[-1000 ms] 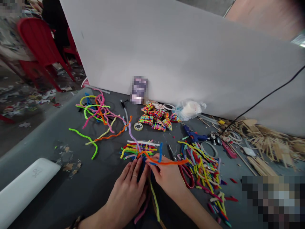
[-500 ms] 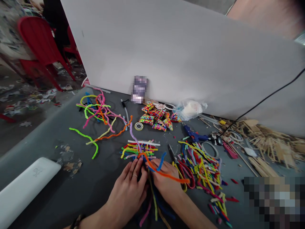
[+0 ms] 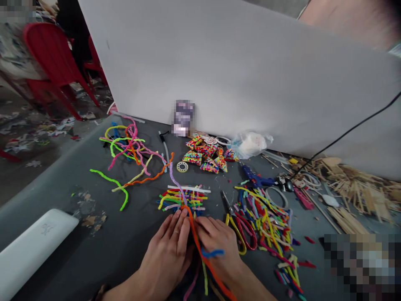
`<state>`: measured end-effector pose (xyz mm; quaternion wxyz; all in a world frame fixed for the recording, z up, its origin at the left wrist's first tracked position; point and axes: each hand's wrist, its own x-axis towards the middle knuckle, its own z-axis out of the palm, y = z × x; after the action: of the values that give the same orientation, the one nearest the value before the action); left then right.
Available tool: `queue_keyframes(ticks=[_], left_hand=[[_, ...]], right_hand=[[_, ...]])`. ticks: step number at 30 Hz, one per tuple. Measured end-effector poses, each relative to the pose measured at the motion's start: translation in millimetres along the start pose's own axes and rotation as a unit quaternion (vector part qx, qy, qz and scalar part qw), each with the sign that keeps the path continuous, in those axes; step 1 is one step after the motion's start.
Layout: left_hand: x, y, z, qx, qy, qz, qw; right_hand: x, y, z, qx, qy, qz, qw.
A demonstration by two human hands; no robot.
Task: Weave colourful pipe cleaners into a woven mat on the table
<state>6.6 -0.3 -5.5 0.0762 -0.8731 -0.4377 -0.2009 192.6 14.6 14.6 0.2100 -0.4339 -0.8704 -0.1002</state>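
Together, our left hand [image 3: 167, 246] and right hand [image 3: 219, 240] meet at the woven pipe cleaners [image 3: 193, 196]; we cannot tell either's grip.

No legible lettering on the worktop [image 3: 122, 234]
Toward its near left corner, a white casing [image 3: 37, 246] bears a small grey mark [image 3: 46, 228], too blurred to read; pixelation hides any print on the upright rectangle [image 3: 183, 118] at the far edge.

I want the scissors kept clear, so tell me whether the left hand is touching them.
Apart. The head view shows the left hand well to the left of the scissors, with the right hand between them.
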Motion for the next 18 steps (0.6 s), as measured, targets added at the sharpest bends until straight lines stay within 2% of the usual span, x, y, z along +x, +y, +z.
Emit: queue_keyframes(ticks=[5,14,18], left_hand=[[-0.2,-1.6,-2.4,0.002,-0.029,0.018,0.999],[-0.7,-0.1,-1.9,0.009,-0.038,0.013,0.999],[-0.9,0.4,-0.1,0.007,-0.033,0.009,0.999]], right_hand=[[-19.8,-11.3,-7.0,-0.039,0.053,-0.070,0.995],[-30.5,-4.8,-15.3,-0.036,0.026,-0.120,0.992],[-37.1,-3.9,-17.2,-0.013,0.037,-0.113,0.993]])
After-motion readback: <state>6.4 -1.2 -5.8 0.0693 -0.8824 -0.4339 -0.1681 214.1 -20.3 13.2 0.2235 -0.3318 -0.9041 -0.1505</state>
